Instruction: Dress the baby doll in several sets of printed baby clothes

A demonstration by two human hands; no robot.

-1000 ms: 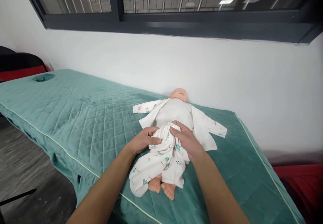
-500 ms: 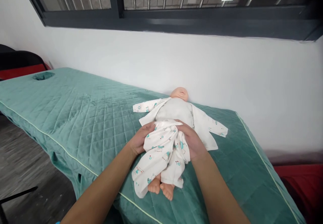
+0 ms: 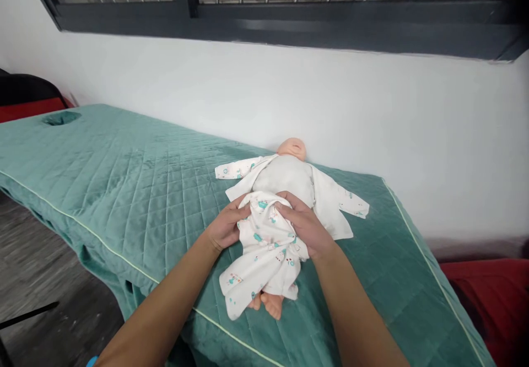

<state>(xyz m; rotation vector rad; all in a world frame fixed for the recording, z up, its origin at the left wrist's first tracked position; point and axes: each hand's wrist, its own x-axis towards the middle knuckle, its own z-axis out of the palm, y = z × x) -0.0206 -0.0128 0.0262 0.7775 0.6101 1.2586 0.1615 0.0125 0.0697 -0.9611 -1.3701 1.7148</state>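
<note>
A baby doll point(image 3: 287, 173) lies on its back on a teal quilted table point(image 3: 124, 179), head toward the wall, with an open white printed top spread under it. White printed baby trousers point(image 3: 264, 257) cover its legs, and the bare feet stick out at the bottom. My left hand point(image 3: 223, 226) grips the waistband on the left side. My right hand point(image 3: 303, 224) grips it on the right side, at the doll's hips. Both hands are closed on the cloth.
A white wall runs right behind the table, under a dark-framed window point(image 3: 264, 9). The table has a face hole point(image 3: 60, 118) at its far left end. A red surface point(image 3: 487, 295) stands to the right, and dark floor point(image 3: 37, 290) lies to the left.
My hands have drawn the trousers' waistband a little further up the doll's body, and less of the feet shows. The view has shifted slightly.
</note>
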